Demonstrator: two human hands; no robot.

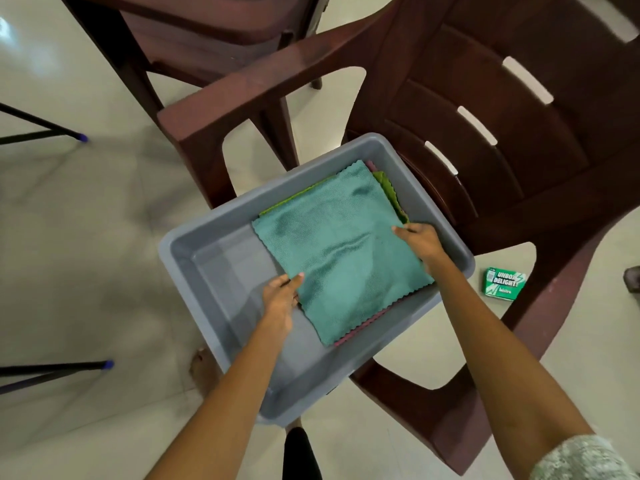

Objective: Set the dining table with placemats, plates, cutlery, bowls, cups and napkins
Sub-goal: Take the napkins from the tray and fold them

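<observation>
A grey plastic tub [214,271] rests on the seat of a brown plastic chair [502,143]. Inside it lies a stack of folded cloths, with a teal cloth [339,251] on top and green [388,185] and pink [360,330] edges showing beneath. My left hand [280,299] pinches the teal cloth's near left edge, thumb on top. My right hand [422,245] grips the stack's right edge, its fingers tucked under the cloth.
A second brown chair [214,32] stands behind at the upper left. A small green box [504,284] lies on the pale tiled floor at the right. Black stand legs with blue tips [83,137] reach in from the left.
</observation>
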